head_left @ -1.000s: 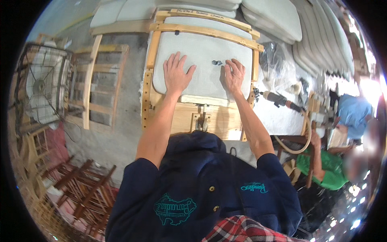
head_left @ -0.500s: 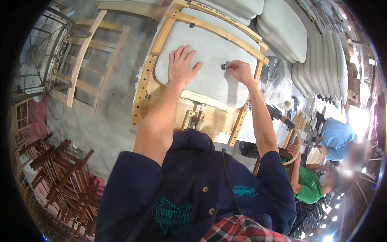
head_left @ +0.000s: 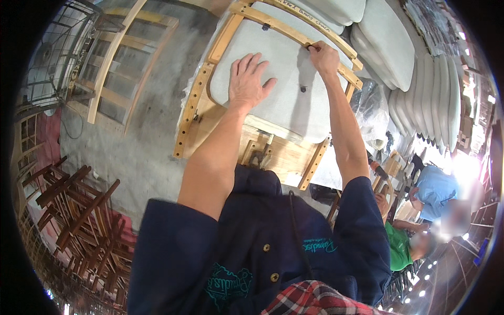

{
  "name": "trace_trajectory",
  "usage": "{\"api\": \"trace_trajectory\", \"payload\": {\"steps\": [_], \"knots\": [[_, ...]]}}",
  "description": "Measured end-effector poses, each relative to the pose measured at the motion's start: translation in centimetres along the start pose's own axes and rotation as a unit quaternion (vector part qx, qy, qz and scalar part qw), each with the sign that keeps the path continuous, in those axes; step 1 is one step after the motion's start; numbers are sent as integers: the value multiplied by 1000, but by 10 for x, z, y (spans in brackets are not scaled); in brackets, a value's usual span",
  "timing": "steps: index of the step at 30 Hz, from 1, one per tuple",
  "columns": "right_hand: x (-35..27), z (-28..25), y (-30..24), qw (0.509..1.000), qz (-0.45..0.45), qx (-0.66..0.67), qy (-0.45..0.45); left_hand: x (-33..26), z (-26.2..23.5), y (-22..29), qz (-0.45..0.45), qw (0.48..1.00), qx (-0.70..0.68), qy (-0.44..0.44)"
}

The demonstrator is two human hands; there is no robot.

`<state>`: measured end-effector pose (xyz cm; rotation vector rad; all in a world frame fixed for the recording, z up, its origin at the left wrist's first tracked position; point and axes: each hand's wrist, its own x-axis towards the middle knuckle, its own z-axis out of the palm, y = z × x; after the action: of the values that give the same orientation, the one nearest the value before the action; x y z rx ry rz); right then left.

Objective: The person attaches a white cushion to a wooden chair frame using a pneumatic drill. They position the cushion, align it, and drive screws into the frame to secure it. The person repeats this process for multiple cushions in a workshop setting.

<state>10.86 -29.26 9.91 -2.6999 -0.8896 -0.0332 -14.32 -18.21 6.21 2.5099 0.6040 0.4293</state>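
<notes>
A pale grey padded panel (head_left: 278,68), seat-like in shape, lies in a wooden jig (head_left: 226,39) of light bars with a row of holes down each side. My left hand (head_left: 250,81) is spread flat on the panel. My right hand (head_left: 324,58) is pinched at the jig's upper crossbar, with a small dark piece (head_left: 311,48) at its fingertips, too small to name. One small black piece (head_left: 303,89) sits on the panel below that hand. Another black piece (head_left: 265,27) shows beside the crossbar at the upper left. A toggle clamp (head_left: 256,158) is at the jig's near side.
Stacked pale cushions (head_left: 383,47) and a row of upright ones (head_left: 433,100) stand to the right, near clear plastic wrap (head_left: 371,113). Two people work at the lower right, one in a green shirt (head_left: 398,247), one in blue (head_left: 434,191). Dark wooden frames (head_left: 79,210) are piled at left.
My right hand has let go of the black piece on the panel and moved up to the crossbar. My left hand stays flat on the panel. The view has shifted slightly.
</notes>
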Motion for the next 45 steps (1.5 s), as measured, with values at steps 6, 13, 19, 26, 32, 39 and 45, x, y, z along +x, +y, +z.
{"api": "trace_trajectory", "payload": {"steps": [6, 13, 19, 26, 32, 39, 45], "knots": [[7, -1, 6, 999, 6, 4, -41, 1, 4, -1, -5, 1000, 7, 4], [-2, 14, 14, 999, -14, 21, 25, 2, 3, 1, -1, 1000, 22, -5], [-6, 13, 15, 995, 10, 100, 0, 1, 0, 2, -1, 1000, 18, -2], [-40, -4, 21, 987, -48, 146, 39, 3, -1, 4, -11, 1000, 21, -7], [-34, 1, 13, 988, -88, 117, 58, 3, 1, 5, -14, 999, 32, -8], [-63, -30, 0, 983, -76, 114, -124, 3, -2, 4, -17, 999, 27, -5], [-107, -39, 23, 970, -108, 127, -176, 4, -4, 8, -14, 998, 42, -36]]}}
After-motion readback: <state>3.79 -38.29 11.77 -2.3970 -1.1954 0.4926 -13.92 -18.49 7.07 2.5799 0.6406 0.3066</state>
